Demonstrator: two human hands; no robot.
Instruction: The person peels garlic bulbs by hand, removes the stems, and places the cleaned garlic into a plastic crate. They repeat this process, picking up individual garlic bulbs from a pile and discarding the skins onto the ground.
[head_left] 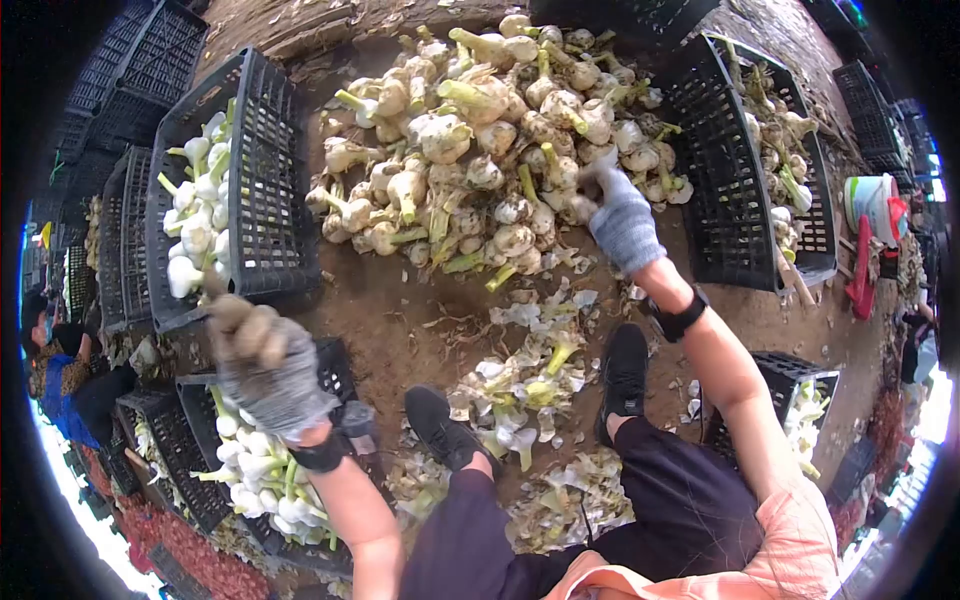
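Note:
A large heap of untrimmed garlic bulbs (440, 140) with cut green stems lies on the ground in front of me. My right hand (625, 225), in a grey glove, is at the heap's right edge, its fingers bent around a garlic bulb (577, 207). My left hand (265, 365), gloved and dirty at the fingers, is raised at the left with its fingers curled closed. Whatever it may hold is hidden. It hovers between a black crate (270, 170) of cleaned white garlic (200, 215) and a lower heap of white garlic (265, 475) in another crate.
Peeled garlic skins (520, 380) litter the ground between my shoes (625, 370). At the right stands a tilted black crate (705, 170) with more garlic, near a white bucket (872, 205) and a red object (860, 270). Another person (75, 380) is at the far left.

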